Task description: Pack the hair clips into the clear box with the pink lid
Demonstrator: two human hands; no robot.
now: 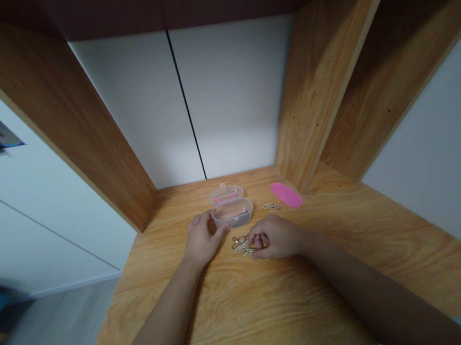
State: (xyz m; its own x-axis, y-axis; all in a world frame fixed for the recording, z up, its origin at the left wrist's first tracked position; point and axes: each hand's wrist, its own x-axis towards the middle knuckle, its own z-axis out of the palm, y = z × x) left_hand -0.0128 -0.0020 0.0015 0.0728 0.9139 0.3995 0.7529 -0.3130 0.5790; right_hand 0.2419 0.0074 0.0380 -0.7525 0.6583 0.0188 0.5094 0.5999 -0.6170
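A small clear plastic box (pixel 232 213) with its hinged lid (pixel 225 193) open stands on the wooden desk (pixel 264 297). My left hand (pixel 201 240) rests beside the box, fingers touching its left and front wall. My right hand (pixel 274 237) lies just right of a little pile of metal paper clips (pixel 240 244), with its fingers curled and pinched at the pile's edge. Which clip the fingers hold is too small to tell.
A pink oval lid (pixel 286 194) lies at the back right of the desk, with a few loose clips (pixel 271 207) beside it. Wooden side panels (pixel 315 91) wall in the desk's back corner, and a white wall stands behind.
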